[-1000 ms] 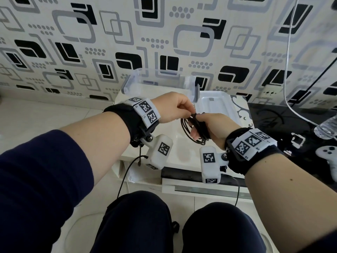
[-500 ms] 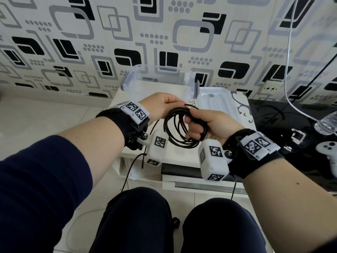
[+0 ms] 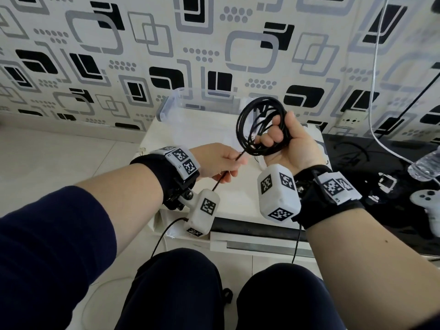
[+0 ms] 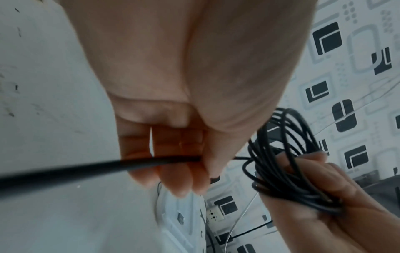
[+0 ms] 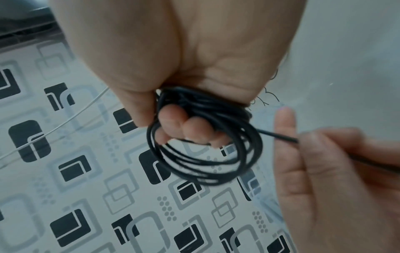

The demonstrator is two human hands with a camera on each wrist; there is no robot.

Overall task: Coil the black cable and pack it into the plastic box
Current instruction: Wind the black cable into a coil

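Observation:
My right hand is raised over the white table and grips the black cable, wound into several loops that stand up above the fist. The same coil hangs round my curled fingers in the right wrist view. My left hand sits lower and to the left, pinching the loose straight end of the cable that runs from the coil down past the wrist. The clear plastic box stands open at the back of the table by the wall, behind the coil.
The box's clear lid lies on the table right of the box, mostly behind my right hand. A black surface to the right carries a white game controller, a water bottle and cables. A white cord hangs down the patterned wall.
My right hand has lifted the coil up and turned it upright. My left hand has dropped away to the left, drawing the loose end out straight.

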